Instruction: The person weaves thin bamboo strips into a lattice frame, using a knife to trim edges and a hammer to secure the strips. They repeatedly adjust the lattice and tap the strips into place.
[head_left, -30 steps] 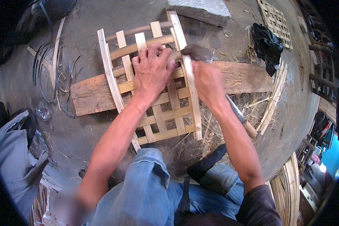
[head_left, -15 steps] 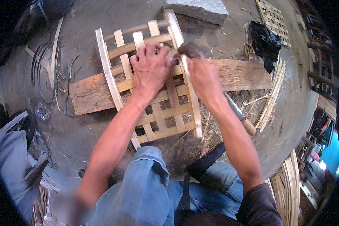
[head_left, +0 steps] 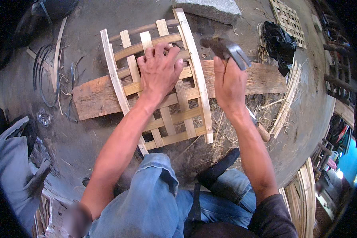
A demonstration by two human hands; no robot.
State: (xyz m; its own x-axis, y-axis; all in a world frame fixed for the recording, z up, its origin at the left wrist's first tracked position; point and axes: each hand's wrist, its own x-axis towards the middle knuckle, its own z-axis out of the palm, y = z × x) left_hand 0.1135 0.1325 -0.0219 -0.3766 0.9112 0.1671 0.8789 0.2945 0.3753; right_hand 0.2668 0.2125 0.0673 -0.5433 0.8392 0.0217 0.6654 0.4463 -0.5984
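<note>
A woven panel of pale wooden slats with a side rail along each edge lies across a rough wooden plank. My left hand grips its upper middle with bent fingers; the thumb lies toward the right rail. Whatever is under those fingertips is hidden. To the right of that rail, my right hand is closed around the handle of a claw hammer. The hammer's head is raised above the plank, apart from the panel, its claw pointing right.
A knife with a wooden handle lies beside my right forearm among straw-like shavings. Thin strips and a black plastic bag lie to the right. A stone block and another woven panel are farther off. Dark straps lie left.
The hammer has come away from the right rail, moving right with my right hand. My left hand keeps its place on the panel.
</note>
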